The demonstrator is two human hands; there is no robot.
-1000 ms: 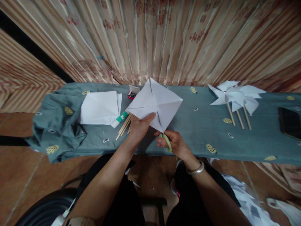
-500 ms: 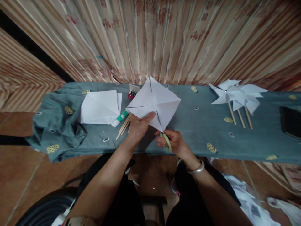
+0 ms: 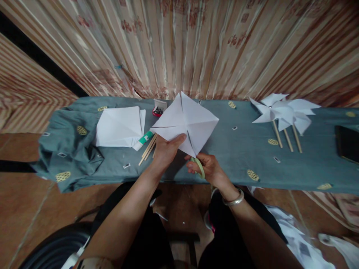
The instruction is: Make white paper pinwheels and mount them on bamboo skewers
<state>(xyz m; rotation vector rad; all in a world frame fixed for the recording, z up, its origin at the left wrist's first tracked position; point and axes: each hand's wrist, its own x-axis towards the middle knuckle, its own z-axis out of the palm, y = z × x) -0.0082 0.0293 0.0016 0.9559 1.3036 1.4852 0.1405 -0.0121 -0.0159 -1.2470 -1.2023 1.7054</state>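
Observation:
A square sheet of white paper (image 3: 196, 121) is held up over the table, turned like a diamond, with slits running in from its corners. My left hand (image 3: 166, 149) grips its lower left part, thumb on top. Below the near corner, my right hand (image 3: 206, 168) is closed round the light green handles of a pair of scissors (image 3: 199, 167). The blades are mostly hidden by the paper at the near slit, so how far apart they are I cannot tell.
Left of the paper are a white paper stack (image 3: 119, 127), a green and white tube (image 3: 144, 139), wooden sticks (image 3: 147, 151) and a small red box (image 3: 159, 108) of metal bits. Paper pinwheels (image 3: 283, 110) on sticks and a dark phone (image 3: 347, 142) lie to the right.
The right side of the paper has shifted slightly to the right, and the slit at the near corner looks a little wider. Both hands keep their grip in nearly the same place.

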